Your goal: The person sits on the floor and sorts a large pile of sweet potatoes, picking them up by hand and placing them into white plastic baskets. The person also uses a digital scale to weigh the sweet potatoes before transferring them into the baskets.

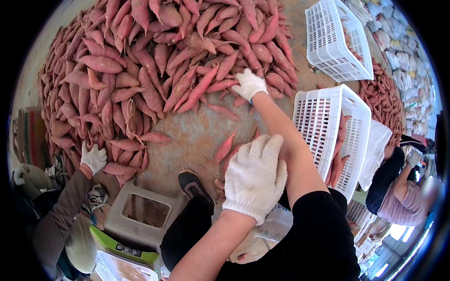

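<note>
My right hand [251, 85], in a white knit glove, reaches to the near edge of a large heap of red-skinned sweet potatoes [151, 70]. Its fingers touch the end of one sweet potato [222, 85]; whether they grip it is not clear. Closer to me, my left hand [256, 175] wears a matching glove, back up and fingers curled. It hides what lies beneath its palm. Beside it on the floor lies a sweet potato [225, 147], with others partly covered by the glove. Right of my right forearm stands a white plastic crate [316, 123] holding sweet potatoes.
Another white crate [325, 42] stands farther back. At left, a co-worker's gloved hand [93, 158] touches the heap, near a grey plastic stool [147, 207] and a green-edged scale [123, 249]. Another person [400, 196] sits at right, below a second heap [381, 98] and stacked sacks [409, 80].
</note>
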A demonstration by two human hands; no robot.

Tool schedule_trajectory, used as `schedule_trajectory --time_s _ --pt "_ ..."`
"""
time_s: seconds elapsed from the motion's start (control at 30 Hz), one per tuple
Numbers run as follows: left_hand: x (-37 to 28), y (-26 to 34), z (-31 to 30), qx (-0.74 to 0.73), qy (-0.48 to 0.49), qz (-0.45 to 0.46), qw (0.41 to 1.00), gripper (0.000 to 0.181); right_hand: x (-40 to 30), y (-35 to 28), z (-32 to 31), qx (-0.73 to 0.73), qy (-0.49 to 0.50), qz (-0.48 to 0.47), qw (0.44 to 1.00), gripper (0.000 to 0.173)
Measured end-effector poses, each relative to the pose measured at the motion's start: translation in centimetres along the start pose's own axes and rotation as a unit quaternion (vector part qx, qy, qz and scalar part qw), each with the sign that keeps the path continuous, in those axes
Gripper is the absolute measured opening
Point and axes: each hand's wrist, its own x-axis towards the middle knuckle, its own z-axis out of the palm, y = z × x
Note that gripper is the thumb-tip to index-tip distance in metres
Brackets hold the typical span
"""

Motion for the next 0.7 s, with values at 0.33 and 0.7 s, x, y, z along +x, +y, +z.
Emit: schedule_trajectory --time_s 0.33,0.7 --pt "-1.2 0.2 1.4 0.019 -0.090 0.020 0.996 0.035 -10.7 -2.0 7.0 0.055 -0.294 0.047 0.953 0.048" --pt "-1.3 0.2 0.5 -0.009 -0.072 0.011 0.997 0.034 -10.0 -9.0 10.0 0.069 -0.185 0.193 0.961 0.053"
